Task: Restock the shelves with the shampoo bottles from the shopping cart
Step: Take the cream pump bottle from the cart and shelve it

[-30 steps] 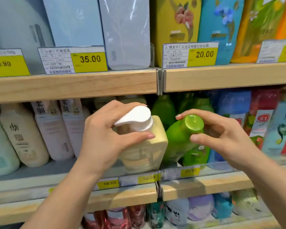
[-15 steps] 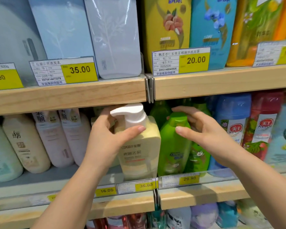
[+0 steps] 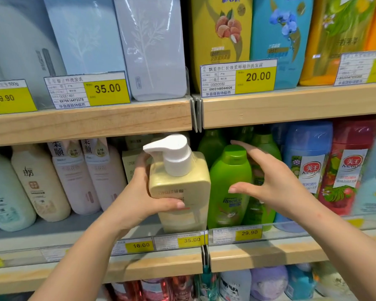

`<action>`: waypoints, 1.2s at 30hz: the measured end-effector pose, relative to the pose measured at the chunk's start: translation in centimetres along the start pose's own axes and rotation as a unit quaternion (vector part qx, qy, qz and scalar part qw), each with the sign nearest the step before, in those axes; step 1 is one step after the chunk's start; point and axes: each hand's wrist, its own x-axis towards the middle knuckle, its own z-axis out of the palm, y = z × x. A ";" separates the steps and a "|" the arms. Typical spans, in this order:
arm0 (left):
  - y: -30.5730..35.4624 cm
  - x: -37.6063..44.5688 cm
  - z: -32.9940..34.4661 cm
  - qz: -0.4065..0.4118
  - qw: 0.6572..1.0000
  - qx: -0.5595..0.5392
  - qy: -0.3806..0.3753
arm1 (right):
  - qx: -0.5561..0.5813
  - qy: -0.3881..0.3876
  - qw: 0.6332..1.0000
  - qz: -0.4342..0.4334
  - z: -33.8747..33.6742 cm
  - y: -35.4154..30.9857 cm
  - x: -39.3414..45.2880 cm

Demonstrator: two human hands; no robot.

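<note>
upper shelf (image 3: 91,122): a pale wood board across the top of the view, carrying tall grey-blue packs on the left and yellow, blue and orange bottles on the right, with yellow price tags clipped to its front edge.
middle shelf (image 3: 258,255): a second wood board lower down, crowded with upright bottles; white and pink ones stand to the left, blue and red ones to the right, and price tags reading 16.00, 35.00 and 29.90 run along its clear front rail.
yellow pump bottle (image 3: 180,192): a squarish cream-yellow shampoo bottle with a white pump head, standing upright at the front edge of the middle shelf, just beside the green bottle.
green bottle (image 3: 230,183): a rounded bright green shampoo bottle with a green cap, upright on the middle shelf to the right of the pump bottle, with more green bottles behind it.
left hand (image 3: 139,198): its grip is grasping the yellow pump bottle, fingers behind the body and the thumb laid across the label in front.
right hand (image 3: 267,183): its grip is released, fingers straight and spread around the green bottle's right side; whether the fingertips touch the bottle cannot be told.
</note>
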 end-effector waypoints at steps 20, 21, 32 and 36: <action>-3.6 0.0 1.1 -0.025 0.998 -0.013 0.049 | 0.072 0.011 0.995 0.064 0.1 1.2 1.8; -3.6 0.1 1.0 -0.026 0.998 -0.016 0.048 | 0.067 0.013 0.996 0.063 0.1 1.2 1.7; -3.9 1.6 1.0 -0.101 0.985 -0.049 0.134 | 0.017 0.016 0.999 0.043 0.7 0.8 1.6; -4.2 1.8 1.0 -0.105 0.990 -0.028 0.092 | 0.033 0.028 0.998 0.050 0.4 1.1 1.7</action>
